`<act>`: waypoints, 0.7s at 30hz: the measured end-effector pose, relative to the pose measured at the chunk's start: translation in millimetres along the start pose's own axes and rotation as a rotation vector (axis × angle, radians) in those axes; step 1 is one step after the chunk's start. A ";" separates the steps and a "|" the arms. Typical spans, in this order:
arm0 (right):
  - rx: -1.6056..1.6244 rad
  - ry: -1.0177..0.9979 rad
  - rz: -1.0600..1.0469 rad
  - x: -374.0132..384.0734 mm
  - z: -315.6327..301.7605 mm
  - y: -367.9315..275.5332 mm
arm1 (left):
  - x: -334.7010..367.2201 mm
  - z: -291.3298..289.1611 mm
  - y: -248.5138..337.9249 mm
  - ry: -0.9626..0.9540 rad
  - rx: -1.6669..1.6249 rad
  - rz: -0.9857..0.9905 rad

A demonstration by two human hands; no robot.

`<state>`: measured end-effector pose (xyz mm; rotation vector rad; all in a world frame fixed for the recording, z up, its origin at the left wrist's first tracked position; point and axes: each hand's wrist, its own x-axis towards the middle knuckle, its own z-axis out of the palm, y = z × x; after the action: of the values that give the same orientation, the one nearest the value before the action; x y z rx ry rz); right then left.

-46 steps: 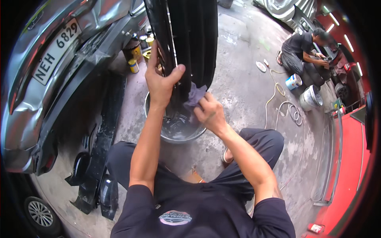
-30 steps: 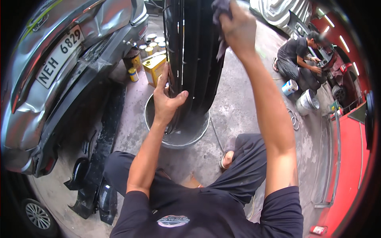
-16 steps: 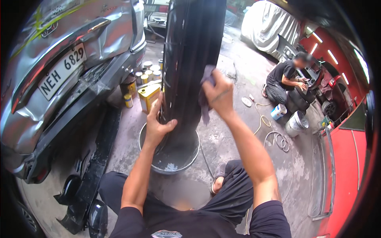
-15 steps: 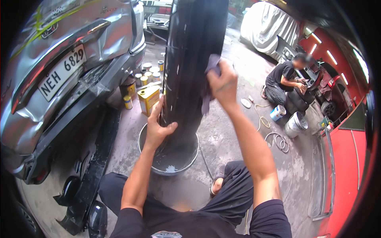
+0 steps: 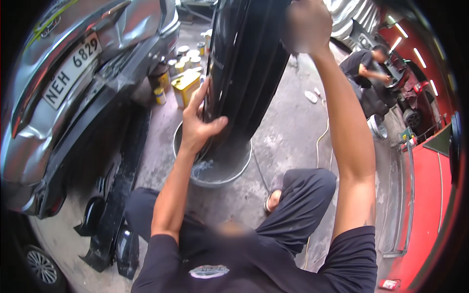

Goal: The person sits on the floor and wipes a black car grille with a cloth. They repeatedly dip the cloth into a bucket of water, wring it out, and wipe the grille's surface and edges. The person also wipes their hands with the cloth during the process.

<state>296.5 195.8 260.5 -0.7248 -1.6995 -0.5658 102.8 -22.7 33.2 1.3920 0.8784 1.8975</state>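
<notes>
Left hand (image 5: 198, 131) grips the left edge of a long black ribbed panel (image 5: 249, 63) rising from a round basin (image 5: 217, 177); right hand (image 5: 309, 27), blurred, meets its right edge, grip impossible to tell.

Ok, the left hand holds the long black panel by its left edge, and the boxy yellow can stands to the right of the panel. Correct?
Not quite: the head view shows the boxy yellow can to the left of the long black panel. The left hand does hold the panel by its left edge.
</notes>
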 end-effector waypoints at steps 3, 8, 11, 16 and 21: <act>0.118 -0.090 -0.039 -83.2 -20.6 -39.0 | 5.1 1.5 -10.6 0.030 -0.021 0.027; 0.190 -0.312 0.131 -225.3 -38.9 -92.2 | 9.3 7.2 -6.6 0.133 -0.048 0.001; 0.424 -0.408 0.286 -288.2 -50.0 -121.1 | 9.1 3.0 -5.3 0.175 0.006 0.006; 0.539 -0.430 0.473 -303.8 -67.5 -114.3 | 13.6 4.3 -6.7 0.183 0.051 -0.002; 0.677 -0.144 0.463 -199.1 -86.4 -87.4 | 10.8 0.2 -22.7 0.172 0.080 -0.003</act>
<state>324.3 40.4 87.8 -0.6303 -1.6325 0.3832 102.4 -0.7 21.0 1.2866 1.0480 2.0223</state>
